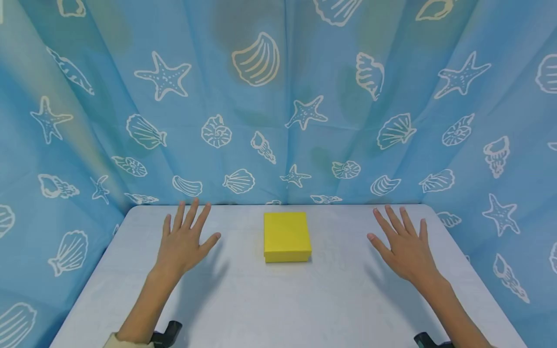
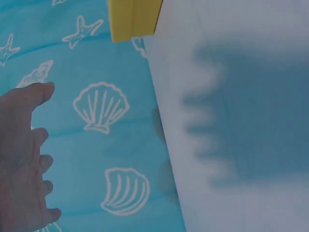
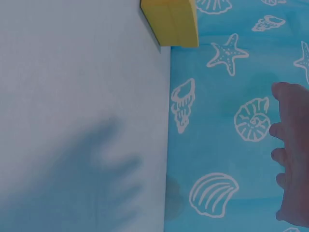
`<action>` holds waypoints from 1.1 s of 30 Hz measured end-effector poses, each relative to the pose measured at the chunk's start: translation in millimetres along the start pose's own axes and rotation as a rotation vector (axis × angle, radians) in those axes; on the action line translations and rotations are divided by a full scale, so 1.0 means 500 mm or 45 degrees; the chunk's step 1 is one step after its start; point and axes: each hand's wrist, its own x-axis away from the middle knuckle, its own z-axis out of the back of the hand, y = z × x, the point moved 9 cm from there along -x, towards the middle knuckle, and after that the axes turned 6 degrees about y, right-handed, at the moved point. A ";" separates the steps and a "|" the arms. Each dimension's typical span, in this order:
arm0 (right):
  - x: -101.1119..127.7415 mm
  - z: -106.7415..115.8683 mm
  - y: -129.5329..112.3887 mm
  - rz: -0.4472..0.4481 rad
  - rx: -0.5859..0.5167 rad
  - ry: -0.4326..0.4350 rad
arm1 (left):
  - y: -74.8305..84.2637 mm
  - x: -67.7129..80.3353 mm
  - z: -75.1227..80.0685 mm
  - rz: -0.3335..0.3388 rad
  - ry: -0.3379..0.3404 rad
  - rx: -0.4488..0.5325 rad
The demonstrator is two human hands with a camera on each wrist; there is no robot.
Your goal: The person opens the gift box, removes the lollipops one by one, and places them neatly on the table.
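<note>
Yellow and closed, the small box (image 1: 287,237) sits between your two hands, lying flat on the pale surface (image 1: 278,299) towards its far edge, lid on and square to you. Nothing about it looks disturbed: no hand touches it, and I judge that work on it has not begun, so everything is left to do.

Your left hand (image 1: 184,241) hovers palm down well to the box's left, fingers straight and spread, holding nothing. Your right hand (image 1: 402,244) mirrors it on the other side, also spread flat and empty. Both wrist views show the fingers fanned out with their shadows falling on the surface below, which suggests both hands are above it rather than pressing on it.

Beyond your fingertips hangs a blue curtain (image 1: 278,96) printed with white shells and starfish, wrapping round both sides.
</note>
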 end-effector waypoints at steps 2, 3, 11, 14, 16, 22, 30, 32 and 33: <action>-0.001 -0.001 -0.006 -0.001 -0.045 0.005 | 0.004 0.000 -0.004 -0.008 0.011 0.006; -0.001 -0.001 -0.009 -0.001 -0.076 0.008 | 0.007 0.000 -0.006 -0.016 0.023 0.018; -0.013 -0.022 -0.040 -0.097 -0.372 -0.070 | 0.044 0.008 -0.034 -0.094 0.120 0.272; -0.018 -0.039 -0.054 -0.133 -0.404 -0.105 | 0.058 0.016 -0.057 -0.061 0.078 0.365; -0.019 -0.050 -0.066 -0.147 -0.420 -0.122 | 0.065 0.021 -0.075 -0.018 0.033 0.409; -0.021 -0.079 -0.101 -0.171 -0.488 -0.163 | 0.087 0.030 -0.118 0.082 -0.067 0.552; -0.020 -0.115 -0.121 -0.232 -0.622 -0.192 | 0.115 0.037 -0.154 0.080 -0.072 0.729; -0.016 -0.128 -0.121 -0.269 -0.647 -0.216 | 0.124 0.039 -0.162 0.061 -0.065 0.770; -0.015 -0.133 -0.122 -0.279 -0.666 -0.223 | 0.129 0.040 -0.166 0.050 -0.061 0.788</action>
